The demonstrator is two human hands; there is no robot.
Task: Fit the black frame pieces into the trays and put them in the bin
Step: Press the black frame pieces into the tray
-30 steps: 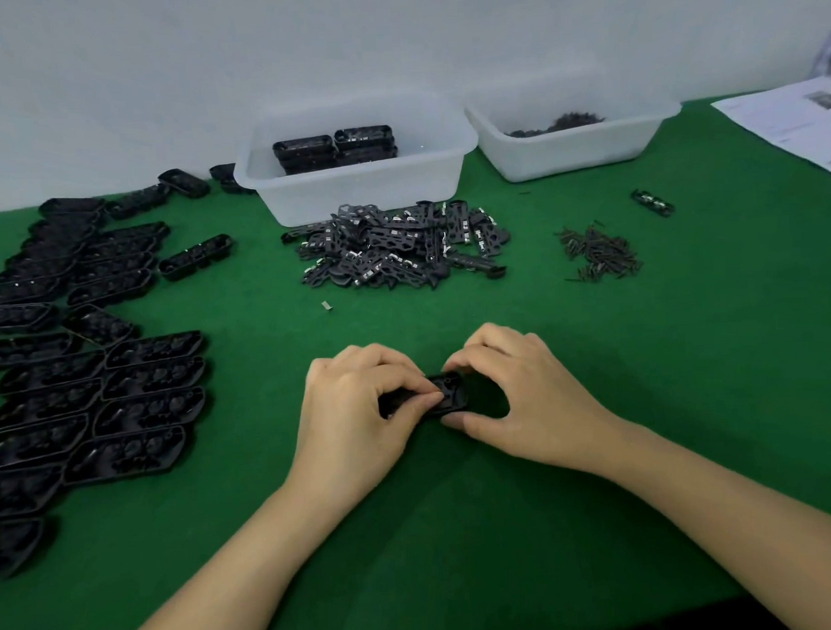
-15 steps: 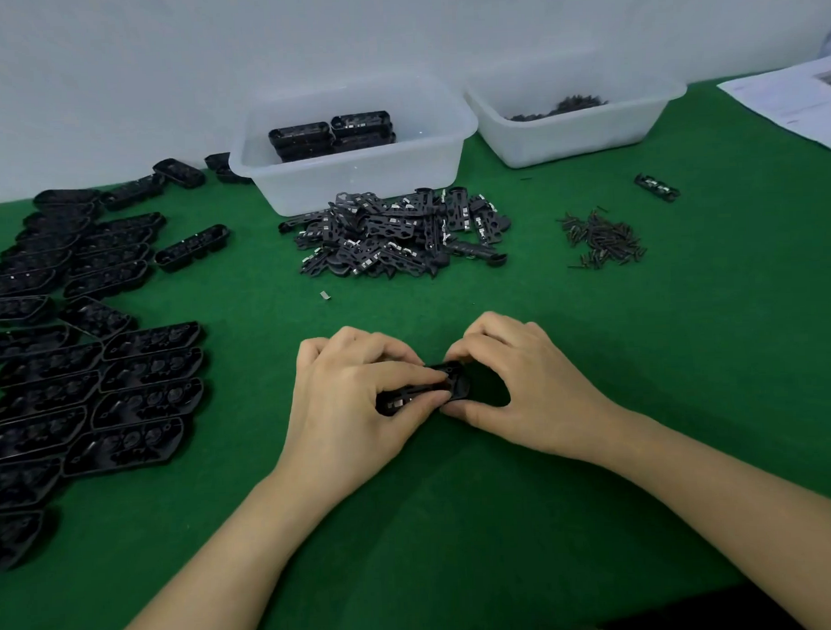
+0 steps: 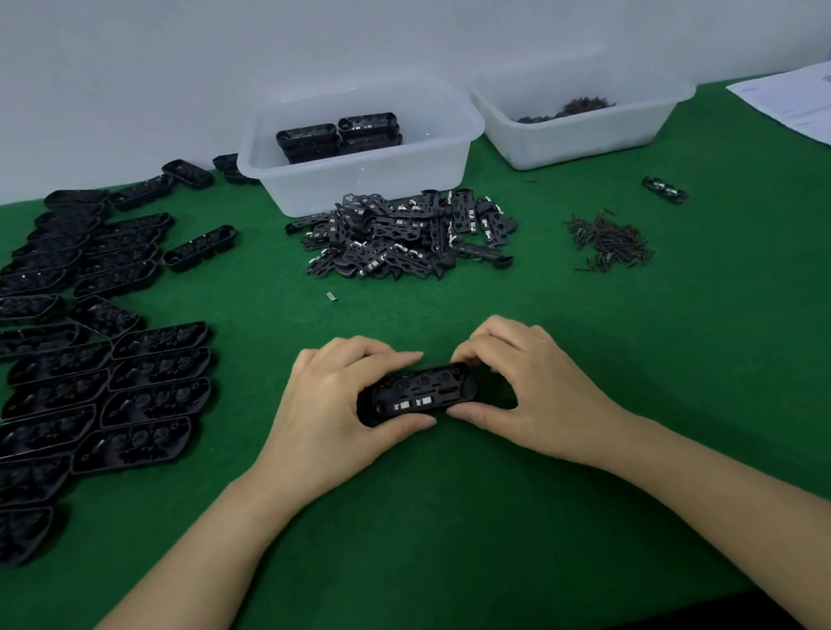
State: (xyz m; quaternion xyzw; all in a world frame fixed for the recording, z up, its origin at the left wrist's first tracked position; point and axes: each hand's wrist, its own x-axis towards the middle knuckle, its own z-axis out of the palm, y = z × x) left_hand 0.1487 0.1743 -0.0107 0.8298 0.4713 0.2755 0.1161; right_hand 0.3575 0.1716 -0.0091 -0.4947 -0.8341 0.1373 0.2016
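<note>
Both hands are sharing the grip on one black tray (image 3: pixel 418 394) just above the desk (image 3: pixel 594 355): the left hand (image 3: pixel 332 407) is pinching its left end between curled fingers and thumb, and the right hand (image 3: pixel 538 390) is pinching its right end the same way. A frame piece with small silver contacts is sitting inside the tray, so this fitting seems to be finishing. Beyond the tray, against the wall, the bin (image 3: pixel 361 175) is holding only a few finished trays, stacked in two short piles. Between the bin and the hands, a large heap of loose frame pieces (image 3: pixel 408 235) is waiting. Left of the bin, many empty trays (image 3: pixel 99 363) are lying in rows. Judging by that, most of the work is remaining, and the held tray is not yet going into the bin.
</note>
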